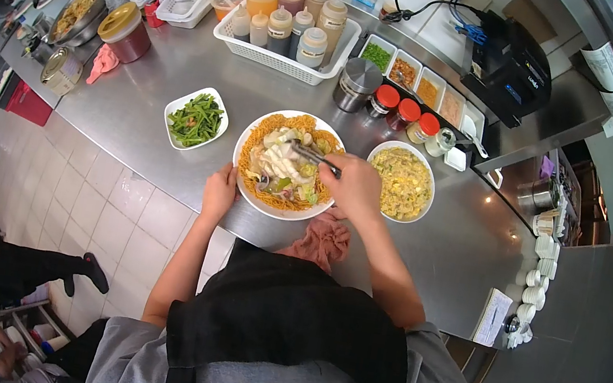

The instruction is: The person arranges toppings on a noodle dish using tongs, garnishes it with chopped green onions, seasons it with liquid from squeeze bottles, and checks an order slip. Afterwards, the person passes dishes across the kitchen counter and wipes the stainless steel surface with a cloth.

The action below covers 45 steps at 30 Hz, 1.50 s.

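On the steel counter in front of me is a white plate (295, 214) of crispy fried noodles (257, 136) topped with pale saucy meat and greens (283, 162). My left hand (219, 192) grips the plate's left rim with its fingers closed. Wrapped around metal tongs (311, 154), my right hand (353, 188) holds their tips over the topping from the right side. Beside that hand stands a plate of fried rice (402, 181) with egg bits. A square white dish of green vegetables (196, 120) sits to the left. A crumpled pink cloth (324, 241) lies at the counter's front edge.
Behind the plates, a white basket (286, 68) holds squeeze bottles. Red-lidded jars (403, 111), a steel canister (358, 85) and topping trays (419, 77) stand right of it. A lidded tub (124, 33) is at left. Another person (13, 269) is at lower left.
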Motion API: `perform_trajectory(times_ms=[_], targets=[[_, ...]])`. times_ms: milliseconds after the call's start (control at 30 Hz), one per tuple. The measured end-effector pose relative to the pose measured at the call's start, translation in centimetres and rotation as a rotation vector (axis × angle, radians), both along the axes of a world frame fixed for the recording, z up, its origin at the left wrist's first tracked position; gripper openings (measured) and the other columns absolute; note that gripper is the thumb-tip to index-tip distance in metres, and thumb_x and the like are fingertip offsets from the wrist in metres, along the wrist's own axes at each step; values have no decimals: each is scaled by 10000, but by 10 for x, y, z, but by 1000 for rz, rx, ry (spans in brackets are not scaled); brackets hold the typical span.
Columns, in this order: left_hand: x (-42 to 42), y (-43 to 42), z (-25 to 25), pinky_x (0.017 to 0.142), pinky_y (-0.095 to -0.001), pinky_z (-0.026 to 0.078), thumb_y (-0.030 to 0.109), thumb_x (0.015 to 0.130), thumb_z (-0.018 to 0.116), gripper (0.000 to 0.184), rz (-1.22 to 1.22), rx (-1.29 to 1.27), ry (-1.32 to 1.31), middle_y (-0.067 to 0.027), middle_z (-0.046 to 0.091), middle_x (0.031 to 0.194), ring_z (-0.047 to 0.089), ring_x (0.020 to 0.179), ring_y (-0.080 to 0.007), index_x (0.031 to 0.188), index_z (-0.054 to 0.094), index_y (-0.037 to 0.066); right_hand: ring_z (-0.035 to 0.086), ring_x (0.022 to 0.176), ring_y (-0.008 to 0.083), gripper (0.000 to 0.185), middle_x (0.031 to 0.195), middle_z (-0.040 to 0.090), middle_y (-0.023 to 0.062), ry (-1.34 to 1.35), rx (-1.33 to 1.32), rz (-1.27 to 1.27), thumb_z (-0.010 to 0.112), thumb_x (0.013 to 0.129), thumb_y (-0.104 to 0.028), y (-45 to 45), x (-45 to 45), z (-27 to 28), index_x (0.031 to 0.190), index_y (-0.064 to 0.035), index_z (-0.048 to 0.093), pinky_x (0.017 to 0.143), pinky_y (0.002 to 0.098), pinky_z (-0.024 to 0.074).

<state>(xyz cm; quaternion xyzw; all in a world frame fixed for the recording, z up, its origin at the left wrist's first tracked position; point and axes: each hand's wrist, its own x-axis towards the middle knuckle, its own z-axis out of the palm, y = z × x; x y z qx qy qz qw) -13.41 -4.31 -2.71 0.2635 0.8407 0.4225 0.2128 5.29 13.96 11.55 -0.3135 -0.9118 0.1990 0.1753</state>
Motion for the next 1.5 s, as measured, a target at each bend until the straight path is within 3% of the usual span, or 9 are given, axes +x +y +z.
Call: perform_trajectory(times_ms=[200,500,567,667,967,1067,1200,1300,1500], targets=[[-1,0,-3,490,-333,486,225,997,466,337,10,2,0,-146,643,636,604,459,-179,1149,618,-33,674,789,330,288,898,700,143,-138,-94,-53,630,802,-342,15,1,-30,945,-121,748,681,441,533],[-2,0,-5,490,-333,497,229,997,465,336,-6,-7,45,-153,637,618,621,468,-189,1143,621,-30,680,796,327,334,851,702,155,-90,20,-115,627,803,-383,35,0,-26,968,-120,749,711,437,537],[-2,0,-7,489,-331,498,231,998,461,338,-6,-6,42,-155,637,620,622,468,-190,1146,621,-28,678,802,334,349,851,700,167,-138,-83,-170,626,798,-394,44,-7,-31,972,-118,749,719,430,532],[-1,0,-6,548,-405,503,254,993,450,332,21,35,0,-175,610,574,630,498,-285,1096,638,0,680,803,336,354,832,697,176,-208,-167,-226,629,787,-403,49,-16,-43,976,-130,751,726,427,531],[5,0,2,562,-398,513,265,996,447,364,47,14,4,-210,638,639,635,499,-298,1147,625,-15,678,783,338,340,800,685,194,-99,-202,-184,642,769,-380,49,-16,-48,963,-124,754,726,427,536],[2,-1,-4,561,-396,512,266,999,440,368,17,25,25,-204,635,631,634,497,-286,1147,622,-17,675,745,333,327,759,678,185,-43,-248,-147,639,770,-369,47,-2,-28,952,-122,754,693,423,531],[0,0,-7,508,-336,504,239,997,461,368,5,2,12,-170,652,662,619,475,-193,1172,599,-54,666,694,332,310,714,674,161,-113,-292,-116,635,779,-356,30,17,-7,943,-122,756,651,419,524],[3,1,-4,508,-334,504,239,998,457,375,28,23,-41,-174,653,667,618,472,-195,1182,594,-58,665,712,333,310,746,682,149,-220,-322,-143,638,787,-351,15,21,-8,933,-102,752,650,424,520],[1,-1,-1,480,-314,493,227,998,461,372,18,-5,29,-146,649,655,614,469,-177,1192,590,-63,668,802,313,326,939,687,131,-103,-72,-76,630,826,-342,9,22,-19,993,-77,721,670,429,518]])
